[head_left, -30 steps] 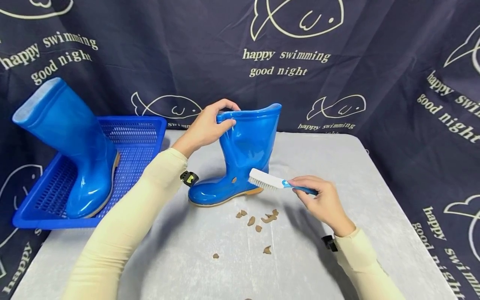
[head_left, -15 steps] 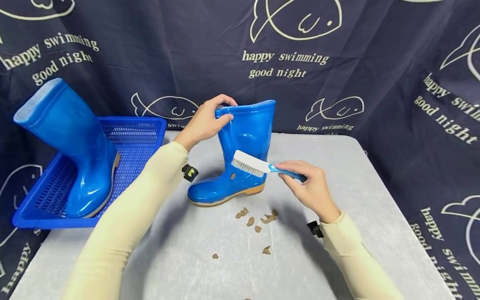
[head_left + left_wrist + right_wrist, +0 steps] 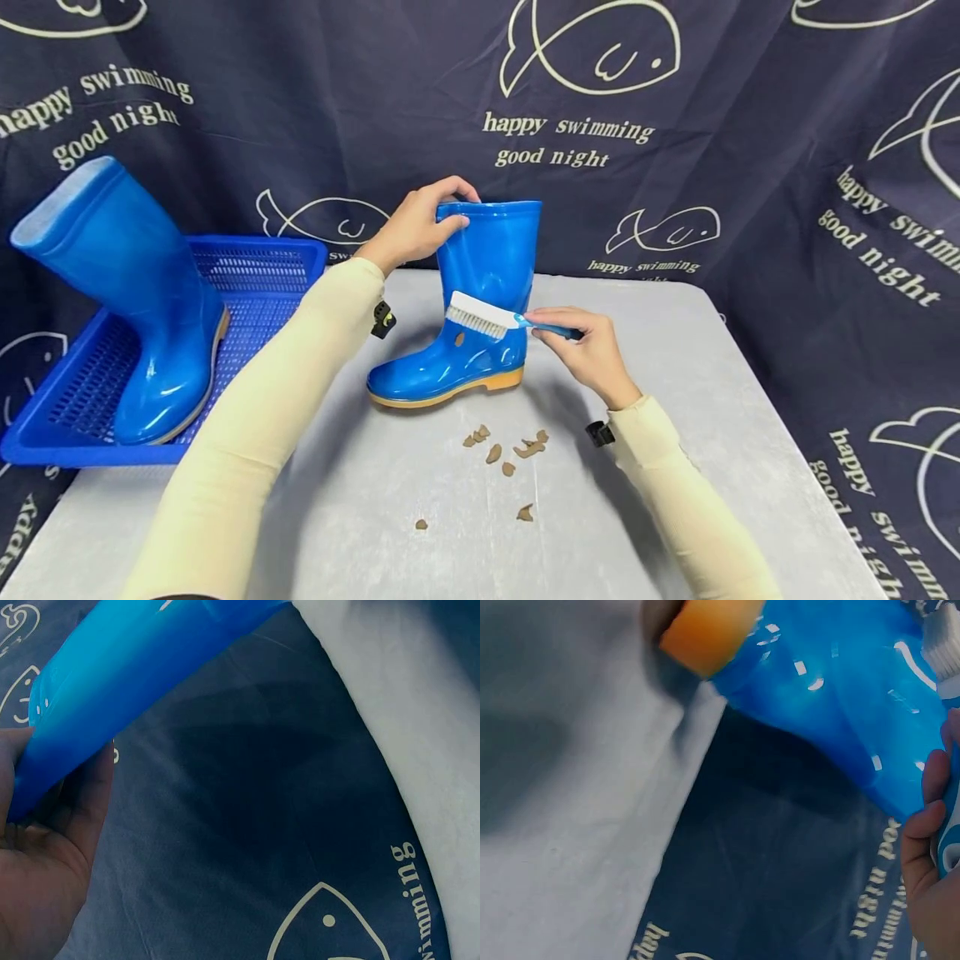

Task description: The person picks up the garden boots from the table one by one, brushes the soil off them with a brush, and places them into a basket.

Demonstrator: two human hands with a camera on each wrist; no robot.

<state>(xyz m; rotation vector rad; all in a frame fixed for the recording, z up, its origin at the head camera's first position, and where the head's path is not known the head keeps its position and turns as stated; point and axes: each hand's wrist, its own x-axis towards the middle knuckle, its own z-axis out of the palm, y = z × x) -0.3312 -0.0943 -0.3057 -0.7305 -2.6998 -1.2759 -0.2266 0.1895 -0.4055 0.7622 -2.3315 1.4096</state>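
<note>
A glossy blue rain boot (image 3: 487, 258) with a tan sole stands upright on the table, toe to the left. My left hand (image 3: 420, 223) grips its top rim at the left side, thumb outside and fingers over the edge; the left wrist view shows the same hand (image 3: 45, 870) on the boot shaft. With my right hand (image 3: 585, 346) I hold a scrub brush (image 3: 480, 315) by its blue handle, white head pointing left, bristles down in front of the boot's ankle. Contact between bristles and boot cannot be told. A brown mud patch (image 3: 460, 339) sticks to the boot just below the bristles.
Several brown mud flakes (image 3: 493, 453) lie on the grey table (image 3: 637, 500) in front of the boot. To the left, a blue plastic basket (image 3: 262, 333) holds a second blue boot (image 3: 161, 308), leaning left. A dark printed curtain (image 3: 420, 100) hangs behind.
My right hand has carried the brush up and left, from near the heel to the front of the ankle. The boot has straightened slightly under my left hand, which keeps its grip.
</note>
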